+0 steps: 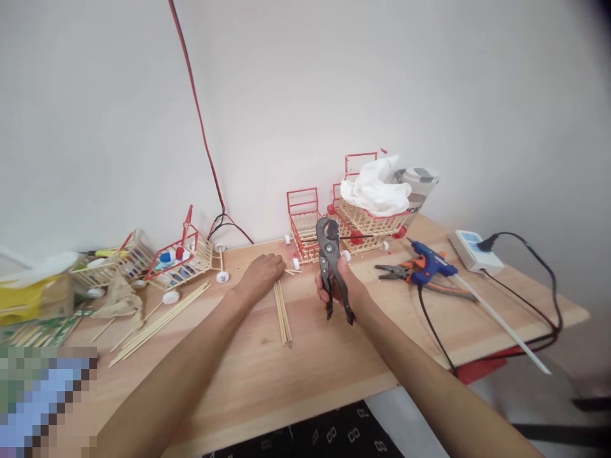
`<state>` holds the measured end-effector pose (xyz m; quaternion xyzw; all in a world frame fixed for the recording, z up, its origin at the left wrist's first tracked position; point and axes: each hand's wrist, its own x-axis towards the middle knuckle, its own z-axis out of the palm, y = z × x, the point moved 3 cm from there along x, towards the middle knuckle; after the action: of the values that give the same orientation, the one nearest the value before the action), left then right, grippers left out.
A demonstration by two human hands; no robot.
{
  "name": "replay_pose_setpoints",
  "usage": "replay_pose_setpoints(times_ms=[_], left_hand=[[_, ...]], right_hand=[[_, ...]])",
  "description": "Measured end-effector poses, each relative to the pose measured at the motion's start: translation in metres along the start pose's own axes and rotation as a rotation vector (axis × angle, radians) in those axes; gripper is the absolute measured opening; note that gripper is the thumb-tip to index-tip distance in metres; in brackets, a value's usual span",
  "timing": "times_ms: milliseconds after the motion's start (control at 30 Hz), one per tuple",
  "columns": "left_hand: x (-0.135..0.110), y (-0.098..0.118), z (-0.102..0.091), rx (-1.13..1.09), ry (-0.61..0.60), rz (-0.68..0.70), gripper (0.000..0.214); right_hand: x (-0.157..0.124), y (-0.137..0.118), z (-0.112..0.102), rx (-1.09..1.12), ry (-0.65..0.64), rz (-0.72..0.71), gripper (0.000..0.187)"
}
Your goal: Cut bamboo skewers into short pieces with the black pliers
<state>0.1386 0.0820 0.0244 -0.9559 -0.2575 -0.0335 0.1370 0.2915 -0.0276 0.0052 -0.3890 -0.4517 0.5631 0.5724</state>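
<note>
My left hand (260, 277) is on the tabletop, its fingers bent and close together over the far ends of several thin wooden sticks (282, 318). Those sticks lie side by side, near ends pointing towards me. Short stick pieces (293, 272) show just beyond the fingers. In my right hand (344, 289), raised above the table, is a dark grey hand cutter (329, 254), gripped round its handles with the head up. The cutter's jaws hold nothing that I can make out. Small stick carts with red trim (304, 222) stand behind it.
A blue glue gun (432, 264) with a white glue stick, orange-handled pliers (396, 272) and a white power strip (475, 251) are at right. White cloth (377, 186) sits in a cart. More carts (179, 257) and long sticks (157, 324) lie left. A pixelated patch covers the lower left.
</note>
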Motion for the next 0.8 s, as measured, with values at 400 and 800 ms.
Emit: replay_pose_setpoints(times_ms=[400, 800], left_hand=[[-0.045, 0.039, -0.087, 0.004, 0.405, 0.495, 0.022], [-0.052, 0.064, -0.056, -1.265, 0.234, -0.531, 0.031]], right_hand=[[-0.005, -0.011, 0.015, -0.303, -0.070, 0.037, 0.037], [-0.017, -0.012, 0.015, -0.196, -0.006, -0.064, 0.028]])
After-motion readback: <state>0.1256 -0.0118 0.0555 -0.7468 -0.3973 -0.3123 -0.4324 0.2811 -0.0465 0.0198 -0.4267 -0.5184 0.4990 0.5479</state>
